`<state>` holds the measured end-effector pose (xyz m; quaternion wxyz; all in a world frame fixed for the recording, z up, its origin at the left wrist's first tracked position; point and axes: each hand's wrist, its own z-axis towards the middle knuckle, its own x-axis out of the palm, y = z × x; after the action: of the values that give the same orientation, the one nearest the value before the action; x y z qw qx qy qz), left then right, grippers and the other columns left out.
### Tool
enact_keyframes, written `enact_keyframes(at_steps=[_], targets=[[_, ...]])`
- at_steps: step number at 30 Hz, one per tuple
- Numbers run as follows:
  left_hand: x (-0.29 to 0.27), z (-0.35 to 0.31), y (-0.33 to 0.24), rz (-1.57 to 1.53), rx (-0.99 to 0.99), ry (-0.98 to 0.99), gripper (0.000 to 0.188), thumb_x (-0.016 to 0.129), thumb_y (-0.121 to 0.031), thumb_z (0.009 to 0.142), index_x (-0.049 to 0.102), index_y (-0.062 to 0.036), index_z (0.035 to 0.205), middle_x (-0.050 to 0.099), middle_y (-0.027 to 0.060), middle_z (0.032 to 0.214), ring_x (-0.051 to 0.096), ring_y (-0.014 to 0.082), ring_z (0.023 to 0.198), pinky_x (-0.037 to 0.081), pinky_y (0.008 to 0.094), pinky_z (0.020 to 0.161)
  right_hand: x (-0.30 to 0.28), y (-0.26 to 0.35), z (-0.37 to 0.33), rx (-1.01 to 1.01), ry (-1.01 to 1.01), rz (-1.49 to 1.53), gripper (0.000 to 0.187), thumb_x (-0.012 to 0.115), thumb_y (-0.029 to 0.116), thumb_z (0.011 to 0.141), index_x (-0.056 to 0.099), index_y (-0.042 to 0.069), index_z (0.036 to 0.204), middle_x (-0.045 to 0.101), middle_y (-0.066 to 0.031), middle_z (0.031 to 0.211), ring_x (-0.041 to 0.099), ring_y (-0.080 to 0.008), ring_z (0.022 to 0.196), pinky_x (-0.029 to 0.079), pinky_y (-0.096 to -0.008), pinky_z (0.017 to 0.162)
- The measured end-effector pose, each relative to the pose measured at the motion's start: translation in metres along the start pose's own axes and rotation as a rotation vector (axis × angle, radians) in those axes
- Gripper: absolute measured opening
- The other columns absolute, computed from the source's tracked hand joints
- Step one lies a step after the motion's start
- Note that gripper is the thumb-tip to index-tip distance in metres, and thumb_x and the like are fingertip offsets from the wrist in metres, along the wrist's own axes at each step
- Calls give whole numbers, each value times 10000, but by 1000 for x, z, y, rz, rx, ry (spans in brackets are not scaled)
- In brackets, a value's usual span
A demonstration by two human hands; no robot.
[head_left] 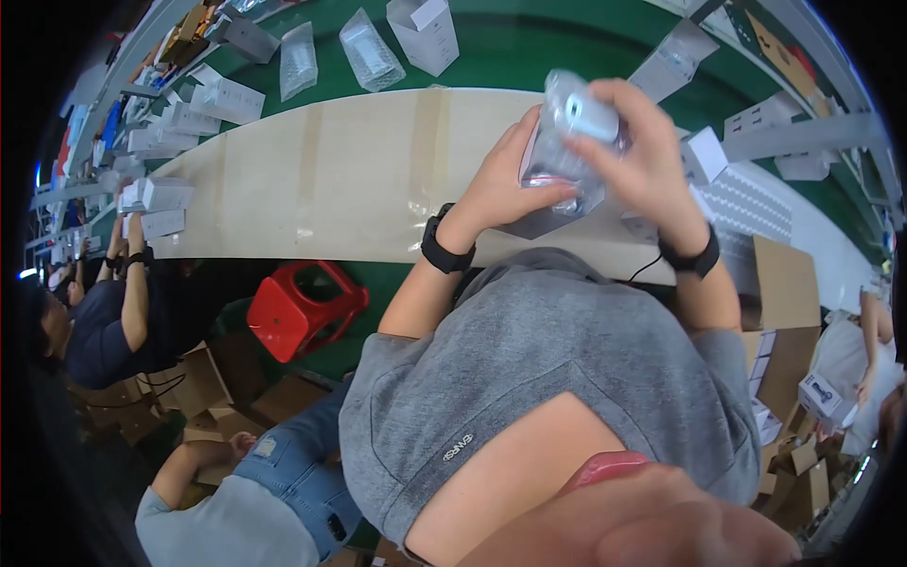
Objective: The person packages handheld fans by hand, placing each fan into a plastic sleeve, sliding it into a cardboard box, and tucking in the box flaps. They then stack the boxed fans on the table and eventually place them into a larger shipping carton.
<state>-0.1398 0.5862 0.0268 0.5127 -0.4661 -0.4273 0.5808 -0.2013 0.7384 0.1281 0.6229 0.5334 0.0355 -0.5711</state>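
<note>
Above the far part of the bench in front of me, both my hands are closed around a clear plastic bag (548, 142) and what is under it. A white rounded device (591, 117) shows inside the bag, which has a red strip near its lower end. My right hand (647, 156) grips the bagged device from the right, thumb and fingers around it. My left hand (505, 184) wraps the left side, its thumb across the bag's lower end. A pale box (543, 224) shows just below that thumb, mostly covered; the left fingers are hidden behind.
The bench (368, 170) has a tan cover with tape strips. Beyond it, a green surface (510, 42) carries white boxes (422, 36) and bagged items (370, 52). A red stool (304, 307) stands left. Co-workers are left, behind and right. An open carton (789, 321) stands at right.
</note>
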Motion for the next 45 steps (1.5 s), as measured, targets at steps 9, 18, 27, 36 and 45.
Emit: enact_keyframes(at_steps=[9, 18, 27, 36, 45], targets=[[-9, 44, 70, 91, 76, -103, 809, 730, -250, 686, 282, -20, 1319, 466, 166, 1198, 479, 276, 1094, 364, 370, 943, -91, -44, 52, 247, -642, 299, 311, 633, 161, 809, 562, -4, 1062, 584, -72, 959, 574, -120, 805, 459, -249, 677], [-42, 197, 117, -43, 177, -796, 595, 615, -171, 808, 257, 43, 1232, 388, 219, 1220, 411, 294, 1125, 315, 373, 963, 24, -232, 108, 93, -328, -741, 359, 656, 225, 749, 475, 19, 981, 526, -182, 918, 570, -327, 750, 476, -398, 640], [-6, 229, 141, 351, 202, -808, 625, 617, -217, 790, 275, 38, 1247, 337, 275, 1237, 352, 384, 1142, 296, 411, 959, 49, -221, 45, 526, 490, -762, 383, 611, 211, 777, 472, 29, 1084, 523, -174, 1044, 594, -334, 842, 494, -396, 708], [51, 122, -55, -304, 689, 34, 140, 605, -84, 752, 551, -24, 865, 569, 92, 777, 552, 189, 739, 454, 322, 684, -101, -63, -44, 615, -165, 89, 276, 544, 78, 839, 521, -54, 1080, 612, -124, 891, 579, -172, 830, 451, -292, 753], [99, 111, -145, 75, 1070, 61, 111, 582, -98, 737, 531, -27, 807, 545, 88, 744, 531, 197, 717, 440, 325, 674, -117, -76, -151, 549, -529, 8, 210, 497, 44, 867, 534, -48, 1053, 615, -102, 817, 579, -145, 764, 449, -263, 734]])
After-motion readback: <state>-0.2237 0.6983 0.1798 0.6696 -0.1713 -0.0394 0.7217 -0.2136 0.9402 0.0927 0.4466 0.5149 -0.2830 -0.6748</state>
